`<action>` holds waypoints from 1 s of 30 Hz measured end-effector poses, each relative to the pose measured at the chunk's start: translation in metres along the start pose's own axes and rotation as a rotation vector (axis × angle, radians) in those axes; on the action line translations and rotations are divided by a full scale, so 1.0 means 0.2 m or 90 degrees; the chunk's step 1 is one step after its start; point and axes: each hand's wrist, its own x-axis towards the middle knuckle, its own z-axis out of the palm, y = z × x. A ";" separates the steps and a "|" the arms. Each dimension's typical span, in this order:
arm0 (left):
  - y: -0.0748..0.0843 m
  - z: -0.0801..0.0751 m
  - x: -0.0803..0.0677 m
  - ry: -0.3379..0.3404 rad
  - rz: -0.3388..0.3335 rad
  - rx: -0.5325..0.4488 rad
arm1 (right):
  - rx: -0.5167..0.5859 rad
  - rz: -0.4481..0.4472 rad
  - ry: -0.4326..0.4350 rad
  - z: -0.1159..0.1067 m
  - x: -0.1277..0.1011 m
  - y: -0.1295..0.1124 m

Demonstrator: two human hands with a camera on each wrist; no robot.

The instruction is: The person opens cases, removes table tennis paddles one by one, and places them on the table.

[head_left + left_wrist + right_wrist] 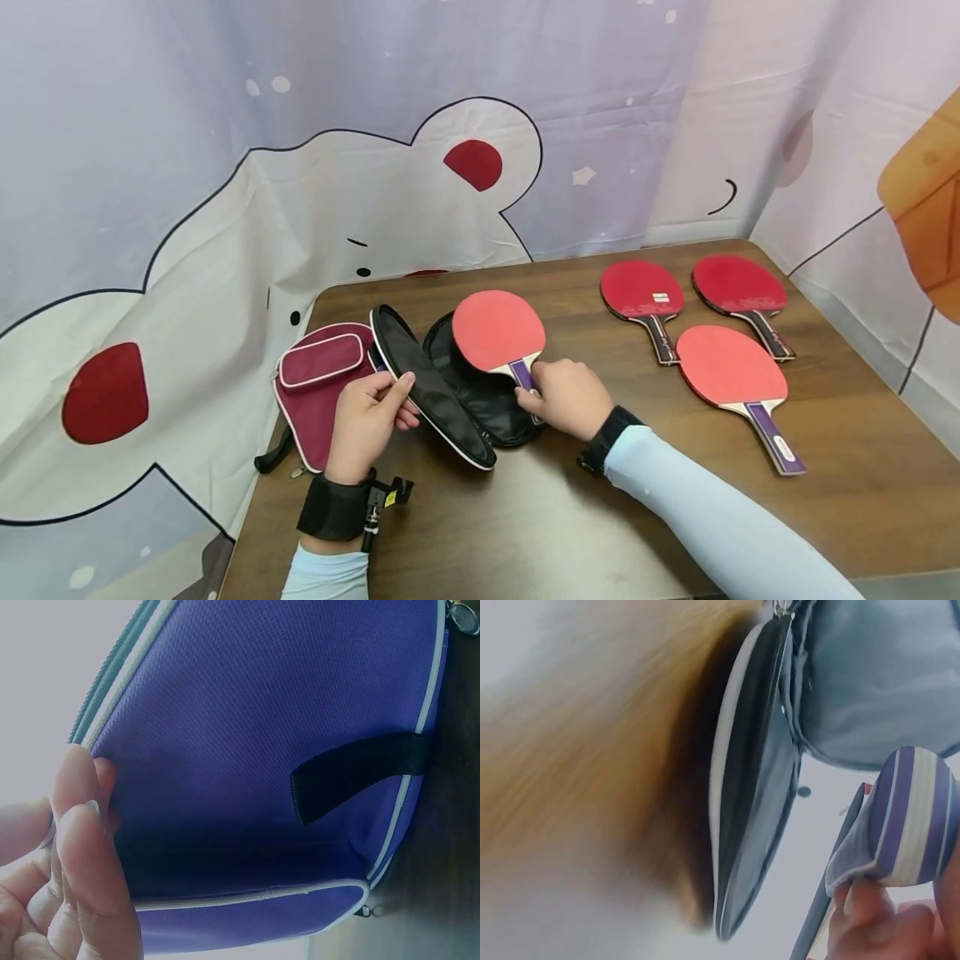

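Note:
An unzipped table tennis bat case (pixel 431 387) lies spread on the table, its black lining showing in the head view. Purple cloth with white piping and a black strap (pixel 360 772) makes up its outside in the left wrist view. My left hand (pixel 375 412) pinches the edge of its raised flap between thumb and fingers. Over the lower half sits a bat with a light red face (pixel 498 329), which my right hand (pixel 566 396) grips by the purple-and-white handle (pixel 911 817). Whether the bat touches the lining I cannot tell.
A maroon case (pixel 318 408) with white piping lies to the left. On the right side of the table are two dark red bats, one at the back (pixel 642 287) and one farther right (pixel 738 283), plus a light red bat (pixel 731 367). A printed curtain (pixel 360 208) hangs behind.

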 end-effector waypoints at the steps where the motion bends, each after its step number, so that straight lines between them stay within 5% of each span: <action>1: 0.00 0.00 0.00 0.001 0.001 0.001 | -0.002 0.001 0.007 -0.02 -0.02 0.02; 17: 0.00 -0.02 -0.02 0.010 -0.010 0.010 | -0.029 0.107 -0.002 -0.19 -0.29 0.28; 30: 0.02 -0.02 -0.03 0.009 0.000 0.015 | -0.056 0.117 0.011 -0.21 -0.44 0.40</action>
